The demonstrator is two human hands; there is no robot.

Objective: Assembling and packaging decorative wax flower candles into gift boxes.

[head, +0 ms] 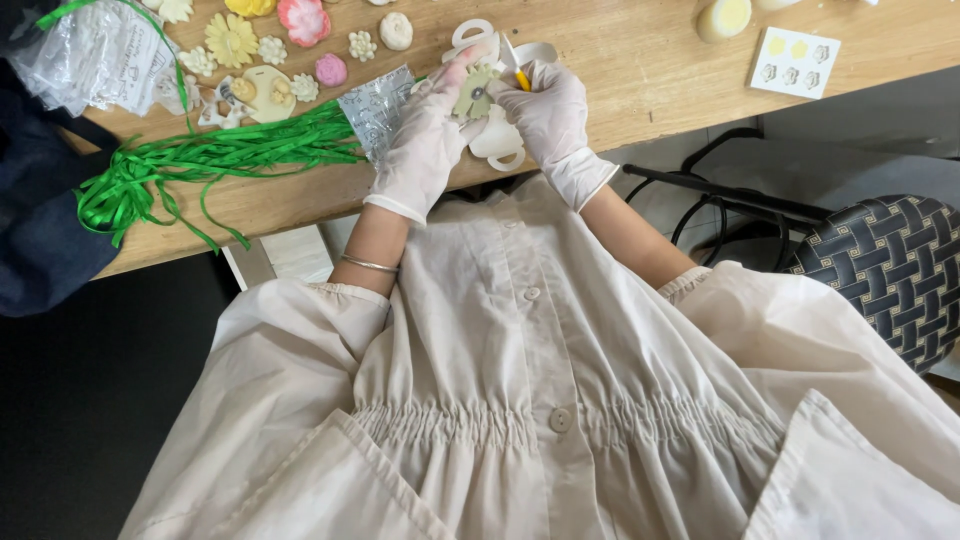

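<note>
Here, gloved left hand (425, 140) pinches a flat, flower-shaped olive piece (473, 93).

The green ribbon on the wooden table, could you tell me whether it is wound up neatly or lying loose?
Loose. The green ribbon lies spread in long strands along the table, ending in a tangled heap at one end; no spool is visible.

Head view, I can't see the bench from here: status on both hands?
Left hand and right hand, both gloved, meet on a small pale green flower piece. Yellow tool in right fingers. Green ribbon bundle lies left, apart from both hands.
</note>
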